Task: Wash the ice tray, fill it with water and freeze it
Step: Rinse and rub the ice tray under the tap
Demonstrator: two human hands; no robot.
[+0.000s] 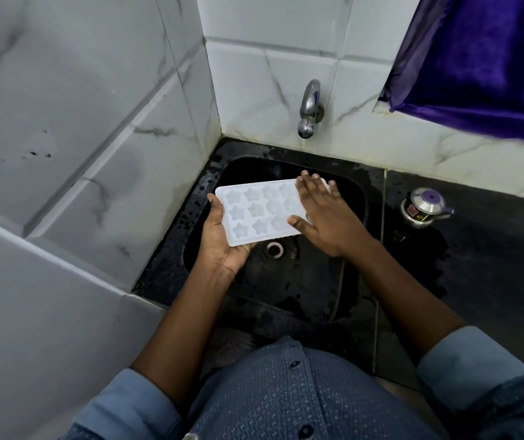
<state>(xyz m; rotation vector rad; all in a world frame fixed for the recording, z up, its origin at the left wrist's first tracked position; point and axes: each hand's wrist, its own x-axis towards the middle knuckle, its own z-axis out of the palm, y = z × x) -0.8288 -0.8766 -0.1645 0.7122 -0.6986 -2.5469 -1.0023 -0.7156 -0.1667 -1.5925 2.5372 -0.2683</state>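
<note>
Our left hand (222, 239) cups the near-left end of the white ice tray (260, 212), gripping it over the black sink (354, 198). Our right hand (321, 214) lies flat and spread on the tray's right end, grasping nothing. We see star-shaped moulds facing up, below the wall tap (308, 109).

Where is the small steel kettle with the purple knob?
Head view, right side: the small steel kettle stands on the black counter, right of the sink.
</note>
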